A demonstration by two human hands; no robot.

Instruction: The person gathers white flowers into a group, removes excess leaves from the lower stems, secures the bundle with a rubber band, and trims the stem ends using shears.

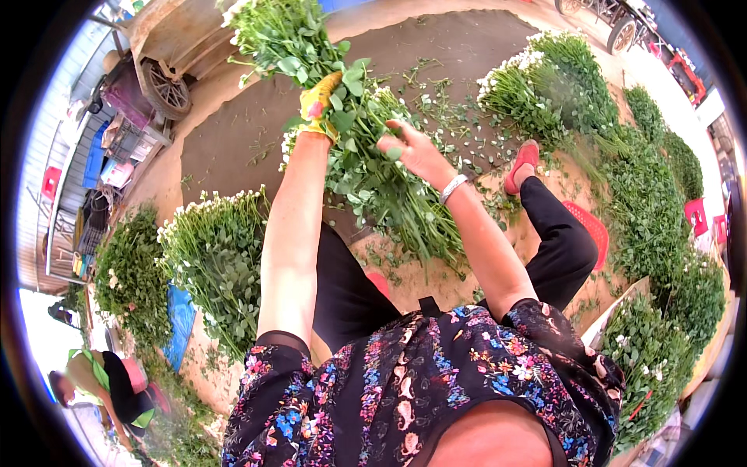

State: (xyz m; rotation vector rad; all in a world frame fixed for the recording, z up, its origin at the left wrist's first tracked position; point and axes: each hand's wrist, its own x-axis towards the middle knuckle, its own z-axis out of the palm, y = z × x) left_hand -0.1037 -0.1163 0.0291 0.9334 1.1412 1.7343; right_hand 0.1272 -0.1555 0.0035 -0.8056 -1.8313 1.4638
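My left hand, in a yellow work glove, is closed around the stems of a bunch of white-flowered cut stems, its blossoms towards the top of the view. Bare and slightly blurred, my right hand has its fingers apart over the leafy stems just right of the glove; whether it touches them I cannot tell. These stems reach down between my knees, their cut ends near the ground. A silver bracelet circles my right wrist.
Flower piles flank me on the left and right. A brown ground sheet with leaf litter lies ahead. Beyond it are a wheeled cart and a crowded shelf. Another person bends at the lower left. A red plastic stool is beside my right knee.
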